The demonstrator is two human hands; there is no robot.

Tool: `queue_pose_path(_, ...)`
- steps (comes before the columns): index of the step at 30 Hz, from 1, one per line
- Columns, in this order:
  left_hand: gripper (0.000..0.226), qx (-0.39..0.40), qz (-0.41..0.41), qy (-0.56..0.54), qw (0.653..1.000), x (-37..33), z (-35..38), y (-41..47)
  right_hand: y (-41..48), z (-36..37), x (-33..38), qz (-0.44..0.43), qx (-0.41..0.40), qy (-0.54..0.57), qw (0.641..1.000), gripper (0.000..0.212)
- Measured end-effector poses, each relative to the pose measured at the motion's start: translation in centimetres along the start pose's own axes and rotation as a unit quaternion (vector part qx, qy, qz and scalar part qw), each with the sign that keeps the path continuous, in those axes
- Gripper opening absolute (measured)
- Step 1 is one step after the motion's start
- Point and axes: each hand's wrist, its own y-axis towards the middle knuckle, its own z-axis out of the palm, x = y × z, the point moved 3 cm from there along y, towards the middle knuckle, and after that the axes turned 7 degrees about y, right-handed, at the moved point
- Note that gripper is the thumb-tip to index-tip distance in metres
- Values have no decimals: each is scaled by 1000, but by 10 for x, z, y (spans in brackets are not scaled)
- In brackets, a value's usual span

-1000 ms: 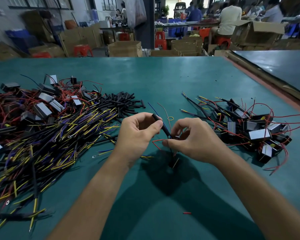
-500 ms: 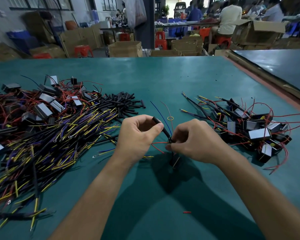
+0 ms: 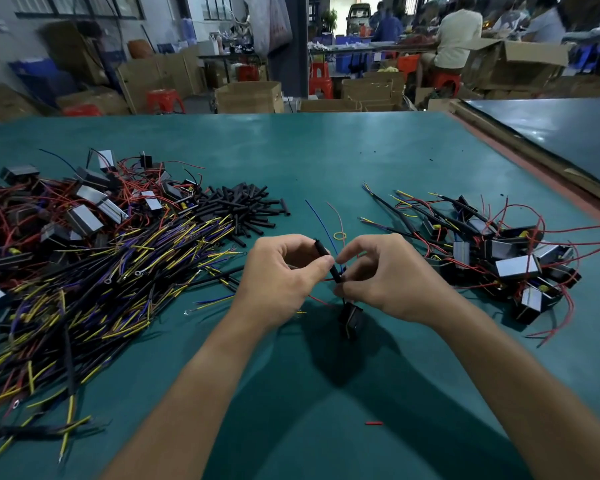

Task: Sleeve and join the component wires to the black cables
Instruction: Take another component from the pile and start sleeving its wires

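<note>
Across the lower two thirds of the frame spreads a teal-green work table (image 3: 326, 157), bare at its far middle, with a reddish strip along its right edge. Near centre, the left hand (image 3: 284, 275) pinches a black sleeve tube (image 3: 327, 259) between thumb and forefinger, tilted, while the right hand (image 3: 385, 278) grips thin wires at the tube's lower end; a small black component (image 3: 351, 318) hangs just below them, and blue and red wire ends rise above. At left lies a heap of black cables (image 3: 94, 289) with yellow and purple leads, black sleeve pieces (image 3: 246, 209) beside it. At right sits a pile of components with red wires (image 3: 510, 258). Beyond the table, upper frame, stand cardboard boxes (image 3: 248, 97), red stools (image 3: 165, 100) and seated workers (image 3: 459, 36).
</note>
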Motion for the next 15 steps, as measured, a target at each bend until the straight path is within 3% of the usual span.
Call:
queue_pose_path(4, 17, -9, 0, -6, 1000, 0, 1, 0, -1, -5, 1, -18, 17, -82, 996, 17)
queue_pose_path(12, 9, 59, 15, 12, 998, -5, 4, -4, -2, -11, 8, -64, 10, -43, 997, 18)
queue_pose_path(15, 32, 72, 36, 106, 991, -6, 8, -9, -3, -19, 9, -50, 20, -43, 998, 18)
